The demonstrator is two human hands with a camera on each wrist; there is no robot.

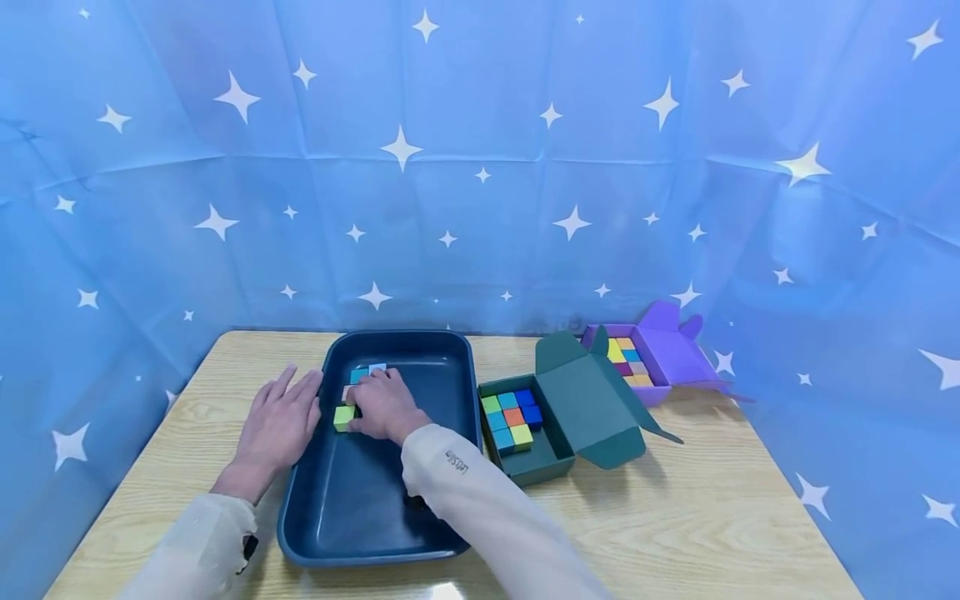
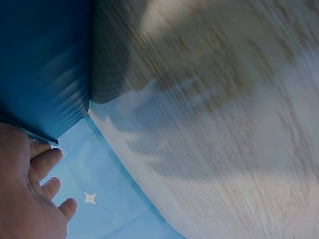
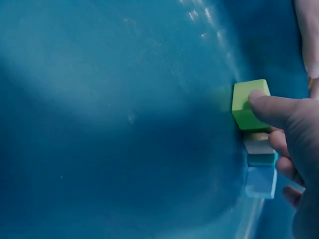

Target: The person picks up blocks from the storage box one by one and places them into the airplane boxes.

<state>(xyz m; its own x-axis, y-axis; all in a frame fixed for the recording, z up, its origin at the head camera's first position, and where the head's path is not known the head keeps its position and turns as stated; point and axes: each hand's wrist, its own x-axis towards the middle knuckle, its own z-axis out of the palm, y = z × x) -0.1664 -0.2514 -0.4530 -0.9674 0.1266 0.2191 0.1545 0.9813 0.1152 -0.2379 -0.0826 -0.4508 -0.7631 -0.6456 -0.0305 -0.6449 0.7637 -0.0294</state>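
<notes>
Inside a dark blue tray point(image 1: 375, 517), my right hand point(image 1: 386, 406) bends over a short row of cubes near the left wall. In the right wrist view its thumb point(image 3: 274, 107) lies against a light green cube point(image 3: 250, 102), which it seems to pinch; the index fingertip is partly hidden. Behind that cube come a pale pinkish cube point(image 3: 259, 143), a teal cube point(image 3: 261, 159) and a light blue cube point(image 3: 260, 181). My left hand point(image 1: 279, 423), fingers extended, touches the tray's left rim from outside; the left wrist view shows its fingers point(image 2: 47, 162) beside that rim.
Right of the tray stands an open green box point(image 1: 551, 467) with several coloured cubes in it. Its lid leans towards an open purple box point(image 1: 651, 367), also holding cubes, at the back right. Wooden table point(image 1: 712, 500) surrounds them, with a starry blue curtain point(image 1: 480, 200) behind.
</notes>
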